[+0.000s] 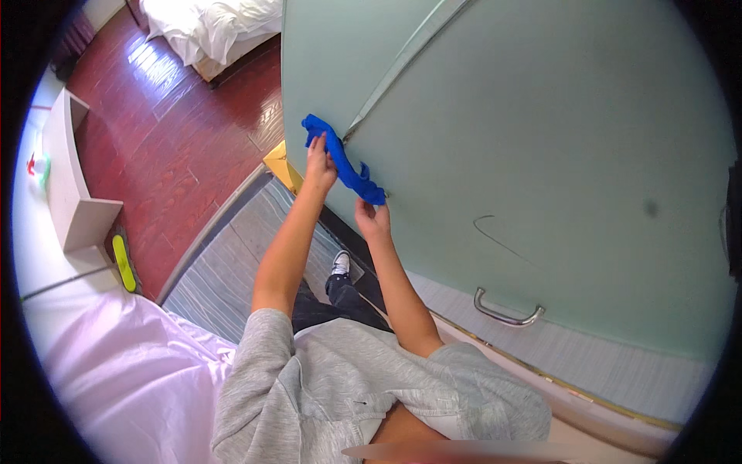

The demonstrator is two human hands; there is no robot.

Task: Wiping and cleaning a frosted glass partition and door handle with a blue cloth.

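A bunched blue cloth [346, 166] stretches between my two hands, in front of a pale green frosted panel [522, 145]. My left hand [322, 163] holds it near its upper left end, fingers laid over the fabric. At the lower right end, my right hand [372, 218] grips the cloth, with its fingertips partly hidden behind it. Just beyond the cloth, a pale strip [400, 64] runs diagonally up the panel. A curved metal handle [510, 314] is fixed lower on the panel, to the right of my right arm.
Grey tiles [237, 249] lie under my feet, bordering a reddish wood floor [168, 191]. A bed with white bedding [214, 26] stands at the back. To the left are a white shelf [72, 185], a yellow-green brush-like object [123, 264] and a pale draped sheet [139, 359].
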